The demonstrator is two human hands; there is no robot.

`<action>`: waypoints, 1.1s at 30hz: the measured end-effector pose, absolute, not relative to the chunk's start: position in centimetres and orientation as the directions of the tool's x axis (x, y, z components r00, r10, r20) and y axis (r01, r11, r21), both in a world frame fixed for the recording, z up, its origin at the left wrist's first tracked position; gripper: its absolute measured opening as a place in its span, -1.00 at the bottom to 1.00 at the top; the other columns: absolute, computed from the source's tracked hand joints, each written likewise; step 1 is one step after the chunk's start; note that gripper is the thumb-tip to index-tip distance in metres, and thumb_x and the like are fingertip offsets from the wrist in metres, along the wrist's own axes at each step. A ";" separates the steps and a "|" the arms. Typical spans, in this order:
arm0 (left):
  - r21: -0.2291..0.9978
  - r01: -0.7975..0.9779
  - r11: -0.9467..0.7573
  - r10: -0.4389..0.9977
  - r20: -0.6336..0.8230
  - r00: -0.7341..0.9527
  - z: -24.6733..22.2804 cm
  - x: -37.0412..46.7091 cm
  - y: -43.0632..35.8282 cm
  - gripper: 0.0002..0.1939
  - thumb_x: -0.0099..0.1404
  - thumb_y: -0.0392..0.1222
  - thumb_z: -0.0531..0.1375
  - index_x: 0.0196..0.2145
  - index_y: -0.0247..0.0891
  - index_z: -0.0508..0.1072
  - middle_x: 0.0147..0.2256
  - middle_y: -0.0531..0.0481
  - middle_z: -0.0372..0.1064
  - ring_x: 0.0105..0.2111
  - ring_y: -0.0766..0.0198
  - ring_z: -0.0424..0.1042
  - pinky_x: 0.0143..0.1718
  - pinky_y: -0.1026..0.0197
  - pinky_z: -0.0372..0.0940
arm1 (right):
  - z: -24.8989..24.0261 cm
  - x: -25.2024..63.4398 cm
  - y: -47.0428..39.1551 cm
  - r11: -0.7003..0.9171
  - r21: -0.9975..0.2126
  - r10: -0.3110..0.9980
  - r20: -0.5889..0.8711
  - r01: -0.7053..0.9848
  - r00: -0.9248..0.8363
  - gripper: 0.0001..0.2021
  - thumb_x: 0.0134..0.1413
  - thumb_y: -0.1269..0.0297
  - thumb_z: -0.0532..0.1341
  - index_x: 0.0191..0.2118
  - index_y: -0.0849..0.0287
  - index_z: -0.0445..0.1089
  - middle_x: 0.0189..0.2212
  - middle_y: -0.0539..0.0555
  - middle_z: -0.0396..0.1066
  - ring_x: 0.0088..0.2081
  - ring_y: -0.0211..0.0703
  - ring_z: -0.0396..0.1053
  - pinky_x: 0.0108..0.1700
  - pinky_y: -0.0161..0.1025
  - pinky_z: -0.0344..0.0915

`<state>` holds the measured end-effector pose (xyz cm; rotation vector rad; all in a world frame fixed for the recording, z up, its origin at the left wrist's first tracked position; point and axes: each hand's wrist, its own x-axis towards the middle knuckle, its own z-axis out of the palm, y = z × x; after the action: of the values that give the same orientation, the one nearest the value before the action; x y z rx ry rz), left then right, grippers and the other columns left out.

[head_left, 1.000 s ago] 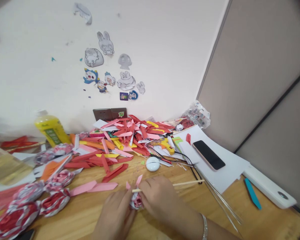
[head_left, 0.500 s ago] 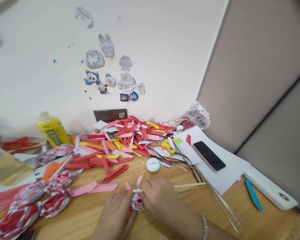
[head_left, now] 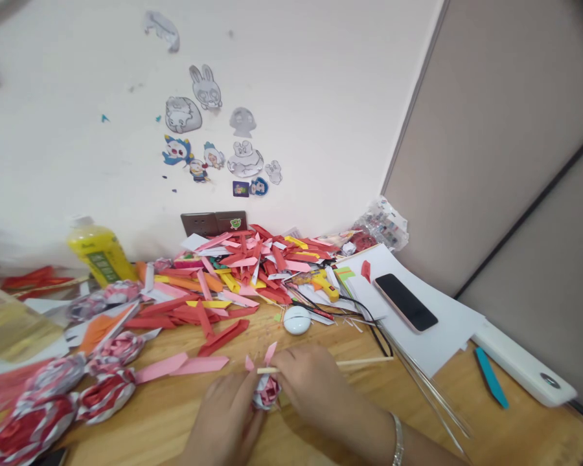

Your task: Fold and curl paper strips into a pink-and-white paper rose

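Observation:
Near the front of the wooden table, my left hand (head_left: 227, 402) is closed around the left side of a small folded-paper ball (head_left: 266, 392) in pink and white. My right hand (head_left: 307, 380) grips a thin wooden stick (head_left: 364, 361) that lies across the top of the ball, one end jutting out left of the fingers and the other far to the right. Pink paper tips (head_left: 271, 353) stick up behind the ball. My fingertips hide part of the ball. Pink folded strips (head_left: 184, 364) lie left of my hands, and a white rounded gadget (head_left: 297, 320) sits beyond them.
Folded paper strips in red, pink and yellow (head_left: 233, 272) are heaped against the wall. Woven paper balls (head_left: 105, 395) and a yellow bottle (head_left: 102, 252) stand left. A yellow glue gun (head_left: 324, 285), phone (head_left: 405, 302), metal wires (head_left: 434, 395) and teal piece (head_left: 491, 377) lie right.
The stick's right end has shifted slightly to the left. Both hands stay around the paper ball almost unmoved.

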<state>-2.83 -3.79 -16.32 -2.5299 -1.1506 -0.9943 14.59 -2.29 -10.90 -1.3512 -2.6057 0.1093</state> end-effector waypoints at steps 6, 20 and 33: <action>0.090 0.726 -0.682 0.612 0.614 0.499 -16.6 -3.0 -3.8 -0.70 0.35 -0.13 0.01 0.01 -0.25 0.25 -0.28 -0.12 0.50 -0.34 0.15 0.50 -0.34 0.17 0.37 | -10.8 14.9 -2.2 0.524 -0.323 0.851 0.198 0.788 -0.486 -0.92 0.17 0.30 0.20 -0.31 0.18 0.39 -0.39 0.00 0.50 -0.37 -0.22 0.42 -0.44 -0.32 0.04; 0.156 0.741 -0.653 0.667 0.581 0.466 -16.7 -3.0 -3.9 -0.76 0.33 -0.13 0.05 -0.06 -0.19 0.30 -0.31 -0.08 0.48 -0.34 0.14 0.48 -0.34 0.15 0.38 | -13.7 14.8 -1.7 0.685 0.115 0.587 0.498 0.720 -0.638 -0.92 0.09 0.46 0.20 -0.41 0.23 0.29 -0.55 0.05 0.42 -0.54 -0.18 0.33 -0.55 -0.25 0.00; 0.093 0.740 -0.666 0.628 0.606 0.489 -16.4 -2.9 -4.0 -0.66 0.36 -0.12 -0.02 0.05 -0.25 0.23 -0.35 -0.09 0.49 -0.35 0.15 0.50 -0.34 0.17 0.38 | -13.5 14.6 -1.9 0.670 0.147 0.586 0.495 0.727 -0.641 -0.89 0.04 0.43 0.26 -0.44 0.23 0.30 -0.57 0.06 0.42 -0.57 -0.14 0.33 -0.58 -0.23 -0.03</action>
<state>-2.92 -3.95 -16.40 -2.5511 -1.1846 -0.9242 14.63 -1.94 -13.51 -1.0272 -2.4768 -0.4704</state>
